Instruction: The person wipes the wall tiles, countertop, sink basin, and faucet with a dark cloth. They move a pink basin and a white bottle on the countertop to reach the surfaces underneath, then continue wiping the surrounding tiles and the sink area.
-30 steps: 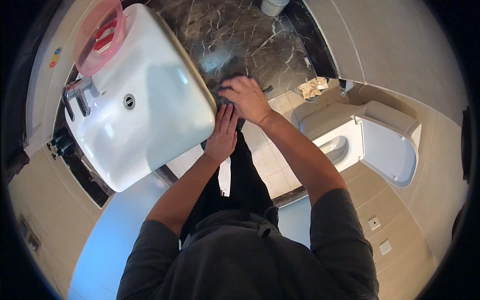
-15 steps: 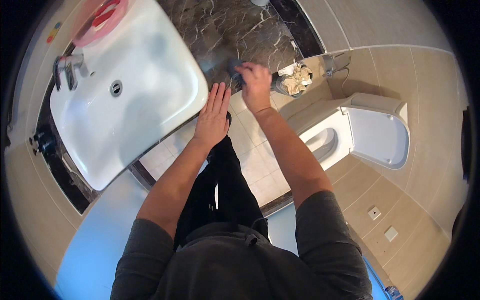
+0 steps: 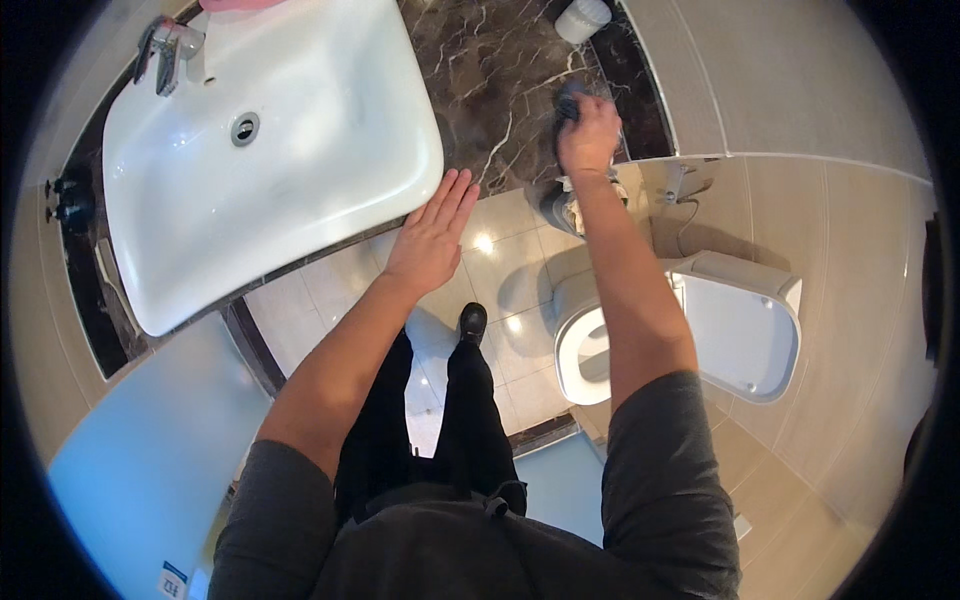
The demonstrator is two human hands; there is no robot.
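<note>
A dark grey cloth (image 3: 570, 103) is pressed against the brown marble countertop (image 3: 490, 75), near its right end. My right hand (image 3: 590, 135) is closed round it, and much of the cloth is hidden under the fingers. My left hand (image 3: 432, 235) lies with fingers stretched out at the front edge of the counter, beside the near right corner of the white washbasin (image 3: 330, 190). It holds nothing.
A white cylindrical container (image 3: 582, 20) stands at the counter's back right. Below my right forearm is a bin (image 3: 553, 205) with crumpled paper. The toilet (image 3: 572, 362) has its lid raised. A chrome faucet (image 3: 168, 50) rises at the basin's left.
My right hand has slid the cloth rightward along the countertop, away from the basin. My left hand stays near the basin's corner. The view has shifted, bringing the white container further in.
</note>
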